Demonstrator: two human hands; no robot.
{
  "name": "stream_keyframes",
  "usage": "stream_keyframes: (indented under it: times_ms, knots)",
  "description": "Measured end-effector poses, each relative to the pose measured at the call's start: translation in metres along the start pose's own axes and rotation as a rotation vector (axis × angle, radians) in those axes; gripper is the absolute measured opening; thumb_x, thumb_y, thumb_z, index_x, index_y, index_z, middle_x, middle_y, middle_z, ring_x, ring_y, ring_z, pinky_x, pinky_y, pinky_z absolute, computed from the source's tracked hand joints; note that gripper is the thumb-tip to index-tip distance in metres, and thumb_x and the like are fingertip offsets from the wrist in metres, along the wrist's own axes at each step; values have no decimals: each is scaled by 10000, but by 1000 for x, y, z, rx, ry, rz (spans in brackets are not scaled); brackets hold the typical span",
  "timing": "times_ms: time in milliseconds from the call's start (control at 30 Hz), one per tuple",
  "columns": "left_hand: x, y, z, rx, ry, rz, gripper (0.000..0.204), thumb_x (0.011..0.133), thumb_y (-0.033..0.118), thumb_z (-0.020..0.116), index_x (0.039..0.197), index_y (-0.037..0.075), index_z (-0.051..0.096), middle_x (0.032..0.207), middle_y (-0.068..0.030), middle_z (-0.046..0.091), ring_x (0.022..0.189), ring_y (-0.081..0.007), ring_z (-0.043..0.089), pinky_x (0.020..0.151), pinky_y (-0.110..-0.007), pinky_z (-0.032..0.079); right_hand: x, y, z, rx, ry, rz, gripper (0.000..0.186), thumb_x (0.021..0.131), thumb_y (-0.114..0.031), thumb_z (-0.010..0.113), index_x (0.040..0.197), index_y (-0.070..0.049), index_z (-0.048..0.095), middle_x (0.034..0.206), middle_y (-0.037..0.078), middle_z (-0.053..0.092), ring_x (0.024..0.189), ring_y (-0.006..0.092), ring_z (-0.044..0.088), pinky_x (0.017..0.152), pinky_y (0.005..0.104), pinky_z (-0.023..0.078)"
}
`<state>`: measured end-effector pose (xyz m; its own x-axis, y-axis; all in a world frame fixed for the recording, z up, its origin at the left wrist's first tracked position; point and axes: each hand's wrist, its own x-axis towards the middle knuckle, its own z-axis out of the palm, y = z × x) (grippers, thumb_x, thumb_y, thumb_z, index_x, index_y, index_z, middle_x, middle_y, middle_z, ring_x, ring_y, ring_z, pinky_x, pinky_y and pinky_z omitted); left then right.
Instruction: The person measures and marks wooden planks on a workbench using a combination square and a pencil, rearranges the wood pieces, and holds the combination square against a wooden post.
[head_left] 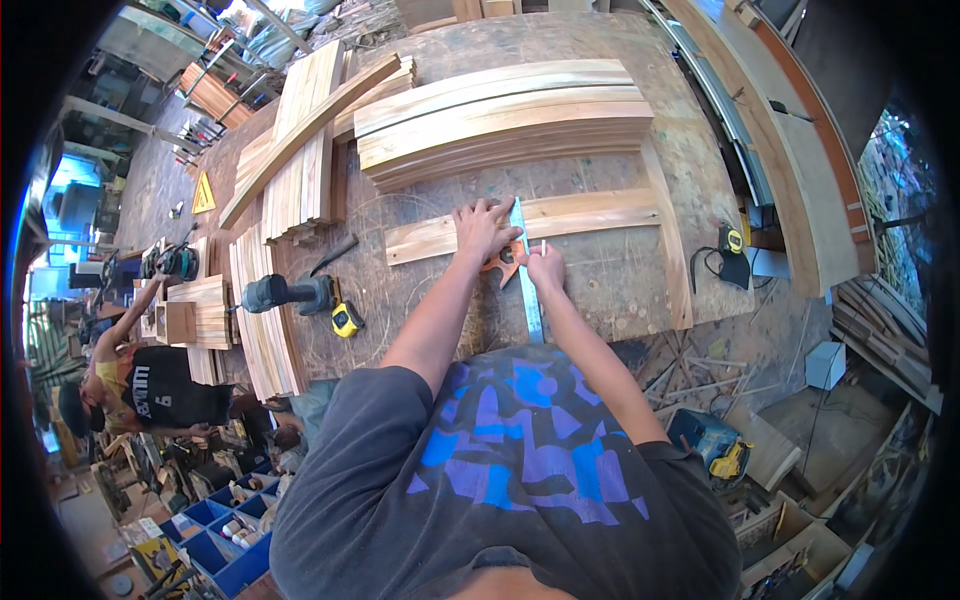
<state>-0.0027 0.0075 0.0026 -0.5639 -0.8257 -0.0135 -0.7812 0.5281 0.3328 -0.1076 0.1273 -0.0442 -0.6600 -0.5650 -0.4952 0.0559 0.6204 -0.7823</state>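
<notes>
My left hand (483, 228) presses a combination square with an orange head (503, 264) against a pale wooden board (595, 208) lying on the workbench. The square's steel blade (530, 308) crosses the board and reaches back toward my body. In my right hand (546, 272), closed just right of the blade, is a thin pencil (543, 246), its short end showing above the fingers. Another board (668, 240) lies crosswise at the right end of the first one.
Beyond the board sits a stack of planks (500, 120). More planks (300, 160) lie left. A cordless drill (290, 293) and a yellow tape measure (346, 320) rest nearby; a second tape measure (734, 240) is right. At far left, another person (170, 385) handles a power tool (180, 262).
</notes>
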Motion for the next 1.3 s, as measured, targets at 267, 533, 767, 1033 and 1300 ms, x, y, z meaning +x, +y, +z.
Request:
stream_keyframes:
  times_ms: [267,533,767,1033,1300]
  knots:
    - [0,-7,4,-56,15,-10,701,771,574,775,1423,364,624,1365,-50,616,1267,-320,519,1136,-532,258,-6,-7,-10,-80,-57,-70,291,841,-305,779,969,-46,745,899,127,753,851,257,702,790,393,530]
    - [1,-11,4,-55,-7,-29,690,783,583,763,1427,386,613,1361,-54,614,1278,-319,510,1138,-551,259,24,-24,-71,104,86,-272,633,1049,-559,410,1011,-54,789,942,194,753,880,337,704,853,443,519]
    - [3,-7,0,-31,-46,-1,683,815,572,742,1449,371,584,1377,-20,612,1296,-307,500,1135,-579,263,13,-54,-69,159,-82,-295,457,1047,-442,562,1109,-51,791,927,154,783,895,257,746,835,361,554]
    - [6,-5,-4,-2,-123,37,732,876,529,704,1528,286,475,1457,6,586,1362,-293,467,1119,-691,271,15,-55,-55,19,2,-637,286,971,-218,710,1168,-16,756,1055,115,785,996,165,730,907,309,550]
    - [5,-5,-7,-1,-92,71,713,881,499,696,1513,238,496,1453,-28,591,1326,-308,491,1074,-622,325,10,-58,-54,-54,-14,-634,295,969,-235,698,1194,-53,756,1131,150,770,1080,235,733,949,344,546]
